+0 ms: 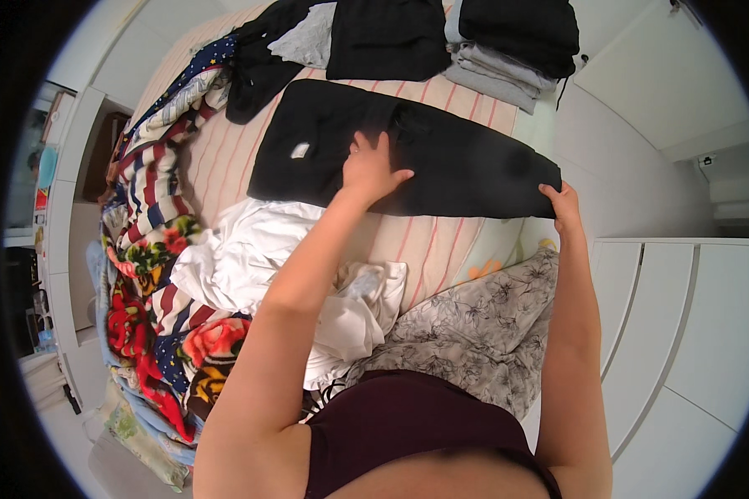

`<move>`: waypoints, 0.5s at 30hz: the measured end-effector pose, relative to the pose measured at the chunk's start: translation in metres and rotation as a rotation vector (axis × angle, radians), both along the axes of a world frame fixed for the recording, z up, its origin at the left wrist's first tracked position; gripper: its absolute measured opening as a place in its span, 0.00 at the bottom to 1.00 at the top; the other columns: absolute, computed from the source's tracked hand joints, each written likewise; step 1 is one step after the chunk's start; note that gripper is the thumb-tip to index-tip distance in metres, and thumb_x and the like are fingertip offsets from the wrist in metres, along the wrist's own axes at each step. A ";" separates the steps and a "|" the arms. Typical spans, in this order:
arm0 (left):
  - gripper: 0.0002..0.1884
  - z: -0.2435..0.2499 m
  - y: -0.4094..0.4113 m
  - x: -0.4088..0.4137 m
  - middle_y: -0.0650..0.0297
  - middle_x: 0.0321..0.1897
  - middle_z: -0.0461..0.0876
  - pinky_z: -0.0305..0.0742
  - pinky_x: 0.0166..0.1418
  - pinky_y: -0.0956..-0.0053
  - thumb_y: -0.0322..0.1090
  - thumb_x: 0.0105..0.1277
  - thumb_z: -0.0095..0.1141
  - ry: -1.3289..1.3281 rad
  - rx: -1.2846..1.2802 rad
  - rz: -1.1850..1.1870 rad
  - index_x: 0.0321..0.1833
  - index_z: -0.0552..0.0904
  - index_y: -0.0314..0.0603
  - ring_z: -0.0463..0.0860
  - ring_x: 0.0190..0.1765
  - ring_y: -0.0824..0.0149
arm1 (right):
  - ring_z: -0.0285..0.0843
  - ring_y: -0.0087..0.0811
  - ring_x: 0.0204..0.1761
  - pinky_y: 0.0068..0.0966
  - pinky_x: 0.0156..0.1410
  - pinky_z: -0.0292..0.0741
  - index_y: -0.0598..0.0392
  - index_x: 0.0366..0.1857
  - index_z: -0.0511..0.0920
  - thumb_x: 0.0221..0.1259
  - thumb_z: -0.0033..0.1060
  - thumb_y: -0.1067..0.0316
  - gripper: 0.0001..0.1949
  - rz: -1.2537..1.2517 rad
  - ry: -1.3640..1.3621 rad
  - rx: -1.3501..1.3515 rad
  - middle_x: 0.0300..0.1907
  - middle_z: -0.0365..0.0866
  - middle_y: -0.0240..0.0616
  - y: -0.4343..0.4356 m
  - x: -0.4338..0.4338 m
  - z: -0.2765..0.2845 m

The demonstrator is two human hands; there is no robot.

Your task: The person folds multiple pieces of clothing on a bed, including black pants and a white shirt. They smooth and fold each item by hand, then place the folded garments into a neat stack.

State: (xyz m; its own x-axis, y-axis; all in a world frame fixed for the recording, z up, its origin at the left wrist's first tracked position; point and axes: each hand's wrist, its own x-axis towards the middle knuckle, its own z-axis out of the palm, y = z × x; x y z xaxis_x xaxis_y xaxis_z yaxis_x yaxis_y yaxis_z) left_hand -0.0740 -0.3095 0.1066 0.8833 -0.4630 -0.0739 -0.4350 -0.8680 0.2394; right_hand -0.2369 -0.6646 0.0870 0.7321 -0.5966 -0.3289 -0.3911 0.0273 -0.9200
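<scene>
A pair of black trousers (462, 156), laid lengthwise and folded in half, lies across the striped bed cover (218, 162). My left hand (371, 168) rests on the middle of the black cloth with its fingers spread. At the narrow right end, my right hand (562, 198) grips the edge of the trousers between thumb and fingers. A small white label (299, 150) shows near the wide left end. Crumpled white cloth (243, 249) lies just below the trousers, partly behind my left forearm.
Folded black garments (387, 37) and a stack with grey clothes (499, 78) sit at the bed's far side. Patterned blankets (156, 187) are heaped along the left. Floral fabric (474, 318) lies close to my body. A white drawer unit (655, 299) stands at the right.
</scene>
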 end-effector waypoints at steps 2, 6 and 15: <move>0.54 0.003 0.030 0.002 0.35 0.70 0.56 0.68 0.67 0.58 0.56 0.43 0.72 0.085 -0.173 -0.121 0.72 0.60 0.40 0.65 0.69 0.42 | 0.79 0.26 0.36 0.24 0.44 0.75 0.62 0.41 0.80 0.53 0.66 0.69 0.13 -0.005 -0.005 -0.050 0.36 0.83 0.35 0.004 -0.003 -0.003; 0.42 0.006 0.097 0.006 0.54 0.69 0.65 0.73 0.62 0.65 0.29 0.44 0.70 -0.029 -0.129 -0.376 0.67 0.68 0.39 0.73 0.64 0.51 | 0.79 0.25 0.37 0.24 0.45 0.75 0.64 0.42 0.79 0.54 0.66 0.68 0.14 0.048 -0.007 -0.225 0.37 0.84 0.35 0.016 -0.004 0.023; 0.09 0.018 0.126 0.058 0.61 0.30 0.80 0.72 0.38 0.70 0.31 0.61 0.61 0.132 -0.671 -0.132 0.39 0.78 0.33 0.80 0.33 0.66 | 0.77 0.22 0.36 0.21 0.44 0.74 0.65 0.42 0.79 0.55 0.66 0.68 0.14 0.137 0.033 -0.304 0.36 0.83 0.35 0.107 0.042 0.133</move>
